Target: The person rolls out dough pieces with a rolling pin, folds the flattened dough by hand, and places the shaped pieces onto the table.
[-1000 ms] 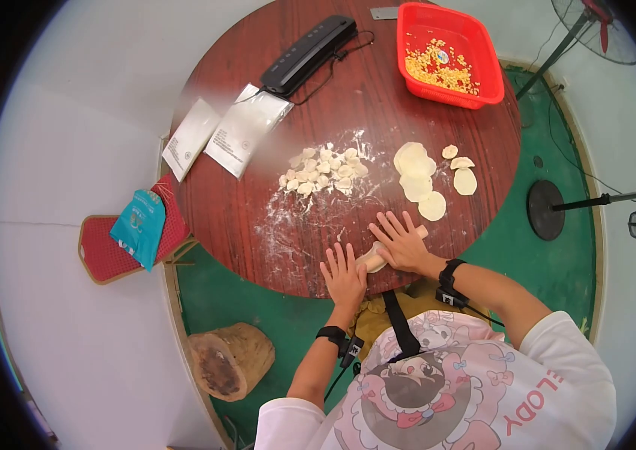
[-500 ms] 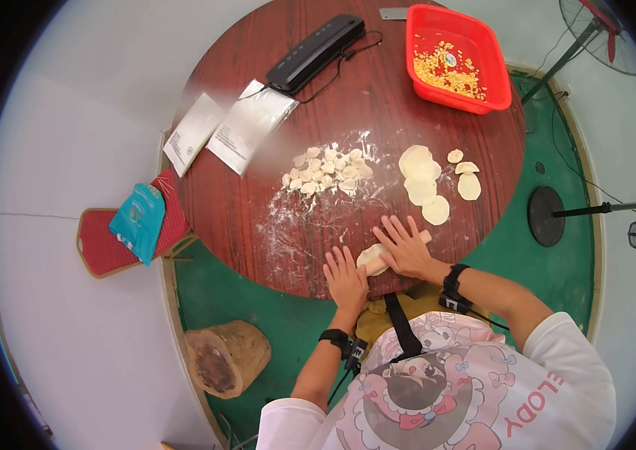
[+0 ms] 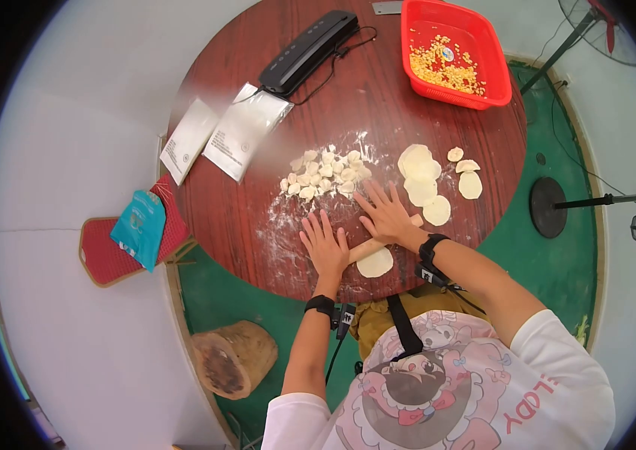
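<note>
Both palms press on a wooden rolling pin (image 3: 366, 249), which lies slantwise at the far edge of a flattened dough round (image 3: 375, 264). My left hand (image 3: 324, 245) covers the pin's left end, fingers spread and pointing away from me. Over the right end lies my right hand (image 3: 390, 217), also with stretched fingers. Beyond my hands sits a heap of small floured dough pieces (image 3: 324, 172). To the right are overlapping thin dough wrappers (image 3: 421, 180). Further right lie a few smaller dough pieces (image 3: 469, 184).
A red plastic basket (image 3: 499, 71) holding yellow bits stands at the far right. A black vacuum sealer (image 3: 309, 52) with its cord and silver bags (image 3: 246, 131) lie at the far left. Flour dusts the round table (image 3: 228, 225). A stump (image 3: 235, 360) stands on the floor.
Both hands have moved forward, away from me, rolling the pin from the middle of the dough round to its far edge. More of the round now shows.
</note>
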{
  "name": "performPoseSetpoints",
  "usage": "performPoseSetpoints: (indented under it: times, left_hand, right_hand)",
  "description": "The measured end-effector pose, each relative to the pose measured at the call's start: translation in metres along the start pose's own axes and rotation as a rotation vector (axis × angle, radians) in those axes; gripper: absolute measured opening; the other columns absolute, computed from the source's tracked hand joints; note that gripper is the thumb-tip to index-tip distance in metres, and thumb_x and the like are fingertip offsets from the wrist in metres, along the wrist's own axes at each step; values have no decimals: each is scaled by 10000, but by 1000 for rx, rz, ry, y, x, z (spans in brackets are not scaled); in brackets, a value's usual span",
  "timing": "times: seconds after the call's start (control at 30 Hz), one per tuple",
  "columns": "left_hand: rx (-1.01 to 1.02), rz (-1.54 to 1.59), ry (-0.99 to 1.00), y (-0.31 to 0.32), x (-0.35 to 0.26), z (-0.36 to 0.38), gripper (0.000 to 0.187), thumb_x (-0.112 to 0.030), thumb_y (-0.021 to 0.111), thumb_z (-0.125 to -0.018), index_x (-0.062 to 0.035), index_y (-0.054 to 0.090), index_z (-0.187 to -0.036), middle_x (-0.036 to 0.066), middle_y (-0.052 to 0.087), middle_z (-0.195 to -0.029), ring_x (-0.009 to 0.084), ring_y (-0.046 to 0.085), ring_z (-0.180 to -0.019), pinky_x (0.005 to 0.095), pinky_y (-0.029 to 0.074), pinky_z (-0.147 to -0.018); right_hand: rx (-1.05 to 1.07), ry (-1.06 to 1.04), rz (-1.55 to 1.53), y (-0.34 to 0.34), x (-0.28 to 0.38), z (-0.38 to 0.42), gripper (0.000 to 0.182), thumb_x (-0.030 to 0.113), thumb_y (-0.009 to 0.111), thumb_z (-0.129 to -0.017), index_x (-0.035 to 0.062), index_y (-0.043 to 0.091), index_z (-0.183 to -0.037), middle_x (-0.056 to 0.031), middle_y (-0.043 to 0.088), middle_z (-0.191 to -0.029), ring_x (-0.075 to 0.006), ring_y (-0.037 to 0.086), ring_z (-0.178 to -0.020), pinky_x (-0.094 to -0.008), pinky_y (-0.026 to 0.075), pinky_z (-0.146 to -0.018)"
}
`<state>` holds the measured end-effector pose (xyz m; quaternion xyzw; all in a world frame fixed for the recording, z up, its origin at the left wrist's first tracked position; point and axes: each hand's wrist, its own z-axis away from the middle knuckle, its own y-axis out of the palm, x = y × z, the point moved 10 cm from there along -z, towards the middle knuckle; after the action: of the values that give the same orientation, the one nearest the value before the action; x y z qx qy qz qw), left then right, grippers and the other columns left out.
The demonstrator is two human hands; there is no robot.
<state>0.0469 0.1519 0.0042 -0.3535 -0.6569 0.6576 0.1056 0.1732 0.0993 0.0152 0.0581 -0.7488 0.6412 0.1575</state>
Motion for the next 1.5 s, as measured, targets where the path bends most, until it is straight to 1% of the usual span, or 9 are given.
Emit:
performPoseSetpoints:
  times: [0.33,0.57,0.7,0.9,1.07,1.17,1.3,1.33,1.5]
  left_hand:
    - [107,-29,-43,5,-10,26,582,-358,380,-916,-61,262,-1403,229,213,-1441,413,140,-1340,552,97,-1060]
    - [116,-154,57,12,-29,68,549,-380,373,-920,-94,324,-1386,184,289,-1424,389,218,-1325,554,146,-1047]
    - [138,-147,75,14,-31,75,545,-374,373,-924,-88,323,-1385,183,285,-1426,392,217,-1324,548,154,-1047]
    - [125,-117,93,11,-35,82,557,-353,393,-917,-43,322,-1373,196,285,-1421,400,224,-1316,545,162,-1045]
    - [158,-50,73,8,-43,102,572,-327,421,-902,17,321,-1348,268,276,-1393,474,223,-1285,556,193,-1024]
    - [161,-13,69,9,-45,116,586,-320,431,-898,44,310,-1341,287,270,-1386,499,223,-1271,554,206,-1019]
    - [141,2,84,8,-42,105,593,-318,429,-902,53,297,-1346,284,265,-1390,480,221,-1282,546,198,-1028]
    - [143,6,91,8,-39,97,586,-319,423,-905,37,295,-1354,273,262,-1398,462,220,-1291,543,190,-1033]
    - [139,-112,97,9,-23,54,553,-337,378,-922,-53,292,-1389,216,252,-1430,400,198,-1327,542,138,-1055]
  right_hand:
    - [24,-71,-38,-4,10,22,577,319,470,-854,80,331,-1361,-195,256,-1426,-347,218,-1327,-545,121,-1062]
    - [46,-88,-14,-1,20,62,599,374,485,-851,71,347,-1349,-193,278,-1412,-351,250,-1307,-548,142,-1052]
    - [65,-77,-3,0,20,71,605,389,477,-857,69,343,-1352,-198,280,-1409,-355,255,-1301,-551,149,-1045]
    - [72,-80,-42,-4,23,81,611,389,465,-863,58,330,-1358,-206,270,-1413,-363,255,-1300,-561,140,-1041]
    - [87,-122,-9,-7,29,100,629,406,462,-861,47,324,-1359,-211,268,-1414,-365,254,-1302,-565,135,-1039]
    - [178,-131,-81,-1,29,106,634,406,453,-862,26,324,-1353,-222,268,-1412,-372,253,-1305,-589,132,-1027]
    - [114,-158,-52,-6,29,90,663,414,468,-853,-2,319,-1346,-218,268,-1415,-355,250,-1311,-564,134,-1041]
    - [111,-151,-15,-6,28,81,674,424,473,-850,-16,324,-1339,-214,277,-1412,-347,251,-1312,-546,136,-1050]
    - [15,-158,-24,-3,23,35,612,433,451,-866,68,358,-1349,-210,293,-1404,-334,242,-1321,-533,117,-1066]
